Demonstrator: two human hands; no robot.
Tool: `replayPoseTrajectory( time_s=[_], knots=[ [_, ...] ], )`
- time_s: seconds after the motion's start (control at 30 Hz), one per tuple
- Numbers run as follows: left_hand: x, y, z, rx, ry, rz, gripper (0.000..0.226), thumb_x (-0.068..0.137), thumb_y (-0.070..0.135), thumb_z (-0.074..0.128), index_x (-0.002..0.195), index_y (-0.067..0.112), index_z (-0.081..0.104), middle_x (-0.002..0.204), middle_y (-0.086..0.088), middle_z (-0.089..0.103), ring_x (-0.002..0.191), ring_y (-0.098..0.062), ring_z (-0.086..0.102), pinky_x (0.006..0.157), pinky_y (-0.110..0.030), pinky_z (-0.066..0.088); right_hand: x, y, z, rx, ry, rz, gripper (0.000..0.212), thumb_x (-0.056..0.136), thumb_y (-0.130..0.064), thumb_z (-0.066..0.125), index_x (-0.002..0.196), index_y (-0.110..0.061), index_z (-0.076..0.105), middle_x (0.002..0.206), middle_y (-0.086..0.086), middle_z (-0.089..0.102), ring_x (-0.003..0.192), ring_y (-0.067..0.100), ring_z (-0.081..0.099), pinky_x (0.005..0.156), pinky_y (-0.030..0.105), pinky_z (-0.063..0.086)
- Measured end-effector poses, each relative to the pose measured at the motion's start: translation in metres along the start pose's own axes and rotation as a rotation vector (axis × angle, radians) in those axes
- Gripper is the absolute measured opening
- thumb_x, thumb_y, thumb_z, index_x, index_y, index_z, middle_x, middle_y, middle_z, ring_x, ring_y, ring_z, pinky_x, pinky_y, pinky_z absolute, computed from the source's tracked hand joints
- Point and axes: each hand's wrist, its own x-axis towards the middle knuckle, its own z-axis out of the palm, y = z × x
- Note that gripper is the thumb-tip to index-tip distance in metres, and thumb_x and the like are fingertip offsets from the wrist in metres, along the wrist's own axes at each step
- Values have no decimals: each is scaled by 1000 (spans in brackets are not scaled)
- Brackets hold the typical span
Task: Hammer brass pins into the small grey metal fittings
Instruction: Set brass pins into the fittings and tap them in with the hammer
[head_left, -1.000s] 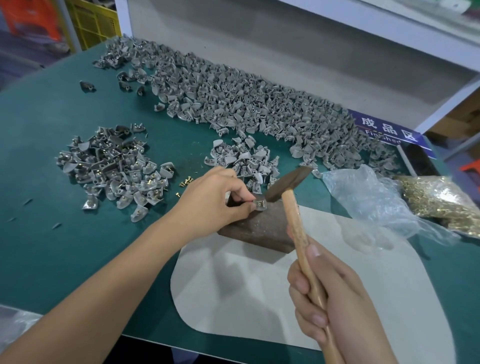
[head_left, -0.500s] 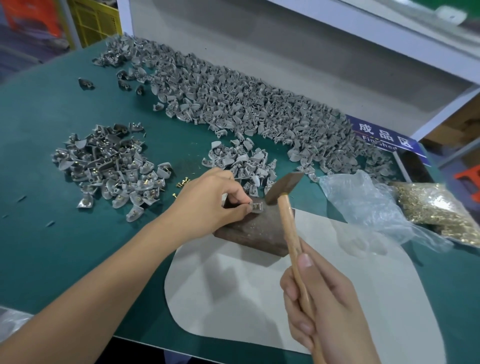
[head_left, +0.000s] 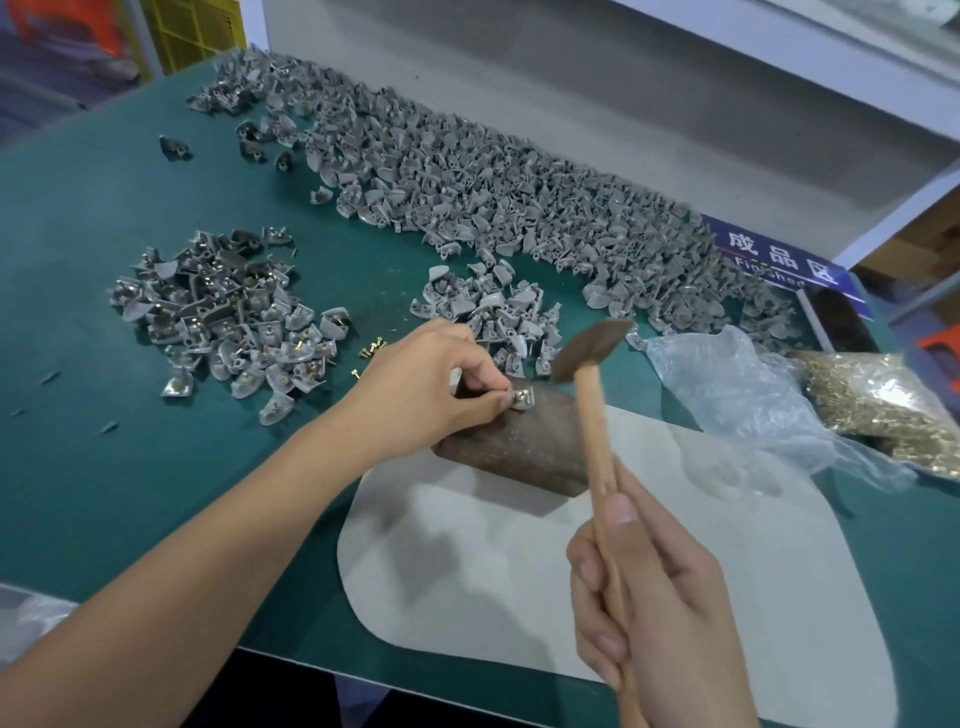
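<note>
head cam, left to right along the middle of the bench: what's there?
Pile of pinned fittings → loose brass pins → left hand → held fitting → hammer head → clear plastic bag → bag of brass pins.

The hammer (head_left: 592, 348) head is motion-blurred; its handle runs off the bottom edge.

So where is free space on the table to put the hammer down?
Free: the pale mat between the block and the near edge, and the green table left of the left forearm. Crowded: the fittings along the back.
</note>
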Motion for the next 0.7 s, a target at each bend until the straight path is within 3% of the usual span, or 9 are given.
replayPoseTrajectory(
  time_s=[0.07, 0.2, 0.33, 0.43, 0.57, 0.7],
  knots=[
    [1, -1, 0, -7, -2, 5, 9, 85, 43, 78, 80, 36, 76, 79, 11, 59, 91, -7, 53, 80, -43, 51, -1, 1, 0, 2, 33, -52, 40, 94, -44, 59, 133, -41, 70, 64, 5, 46, 36, 13, 26, 43, 17, 33],
    [1, -2, -1, -27, -16, 29, 8, 85, 39, 79, 80, 33, 77, 80, 9, 60, 90, -11, 54, 80, -45, 51, 5, -5, -2, -61, -69, 95, 35, 93, -51, 67, 128, -46, 71, 66, 3, 46, 40, 13, 27, 42, 17, 31],
    [0, -1, 1, -33, -12, 24, 8, 84, 38, 79, 78, 34, 76, 79, 8, 60, 90, -12, 55, 80, -45, 51, 4, -2, 2, -50, -47, 29, 32, 100, -48, 63, 132, -45, 69, 66, 2, 46, 41, 14, 25, 43, 17, 30],
    [1, -3, 1, -39, -25, 31, 8, 84, 34, 80, 78, 30, 76, 79, 10, 60, 90, -14, 55, 82, -46, 50, 3, -4, 3, -59, -74, 90, 42, 88, -50, 61, 129, -48, 70, 66, 3, 47, 40, 13, 26, 41, 17, 30],
    [2, -3, 0, -32, -20, 25, 9, 85, 38, 79, 76, 37, 75, 77, 13, 58, 91, -10, 54, 82, -45, 51, 1, -4, 4, -70, -42, 19, 37, 95, -50, 66, 132, -46, 69, 66, 3, 45, 39, 14, 26, 43, 18, 31],
    [1, -2, -1, -41, -33, 35, 12, 85, 38, 79, 75, 41, 72, 77, 12, 58, 90, -12, 54, 81, -46, 51, 1, -4, 0, -51, -67, 92, 39, 91, -50, 64, 129, -44, 71, 66, 3, 45, 38, 12, 27, 42, 17, 31]
  ],
)
